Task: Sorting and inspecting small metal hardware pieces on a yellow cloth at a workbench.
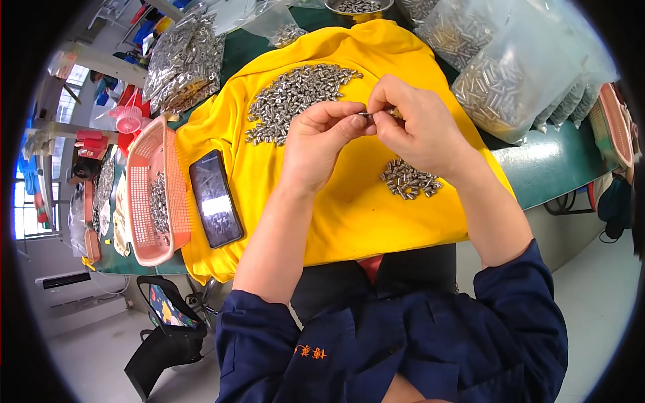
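Both hands meet over a yellow cloth (349, 221). My left hand (314, 142) is closed, thumb and index finger pinching a small dark metal piece (365, 114). My right hand (424, 127) pinches at the same spot from the other side, its fingertips touching the piece; the fingers mostly cover it, so its exact shape is hidden. Beyond my left hand lies a large pile of small silvery metal cylinders (289, 97). A smaller heap of similar metal cylinders (408, 179) sits on the cloth below my right hand.
A black phone (215, 198) lies on the cloth's left side, beside a pink plastic basket (180, 195) holding metal pieces. Clear bags of metal parts (494, 91) stand at the right; another bag (185, 64) is far left. A metal bowl (359, 13) stands at the back of the green table (561, 164).
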The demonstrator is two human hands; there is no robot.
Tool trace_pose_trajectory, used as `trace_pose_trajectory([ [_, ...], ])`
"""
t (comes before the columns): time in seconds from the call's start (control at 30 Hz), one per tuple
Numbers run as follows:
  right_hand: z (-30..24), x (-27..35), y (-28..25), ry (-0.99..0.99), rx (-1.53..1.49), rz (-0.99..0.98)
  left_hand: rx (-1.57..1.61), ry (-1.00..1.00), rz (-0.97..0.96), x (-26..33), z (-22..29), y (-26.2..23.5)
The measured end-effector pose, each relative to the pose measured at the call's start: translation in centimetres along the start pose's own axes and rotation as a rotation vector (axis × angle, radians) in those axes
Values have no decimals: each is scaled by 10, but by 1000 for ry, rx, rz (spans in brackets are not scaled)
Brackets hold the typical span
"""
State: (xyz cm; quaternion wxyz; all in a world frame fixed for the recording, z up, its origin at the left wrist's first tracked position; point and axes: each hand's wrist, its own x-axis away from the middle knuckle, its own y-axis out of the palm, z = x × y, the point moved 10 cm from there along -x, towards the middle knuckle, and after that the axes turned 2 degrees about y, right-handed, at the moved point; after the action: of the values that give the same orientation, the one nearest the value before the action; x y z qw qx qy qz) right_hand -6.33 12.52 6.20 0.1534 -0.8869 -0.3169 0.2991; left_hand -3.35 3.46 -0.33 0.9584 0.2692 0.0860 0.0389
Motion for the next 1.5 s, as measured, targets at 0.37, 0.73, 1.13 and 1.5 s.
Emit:
trace_pose_trajectory([
  [0.37,9,0,-2,45,14,-1,-114,-18,72,-3,0,-5],
  [0.73,26,-3,-54,24,-8,365,-1058,216,-398,20,-6,85],
  [1.13,22,-4,-34,-6,20,303,-1655,134,-134,33,45,-27],
  [1.5,21,-3,-27,72,11,225,-1529,84,-139,20,51,-10],
])
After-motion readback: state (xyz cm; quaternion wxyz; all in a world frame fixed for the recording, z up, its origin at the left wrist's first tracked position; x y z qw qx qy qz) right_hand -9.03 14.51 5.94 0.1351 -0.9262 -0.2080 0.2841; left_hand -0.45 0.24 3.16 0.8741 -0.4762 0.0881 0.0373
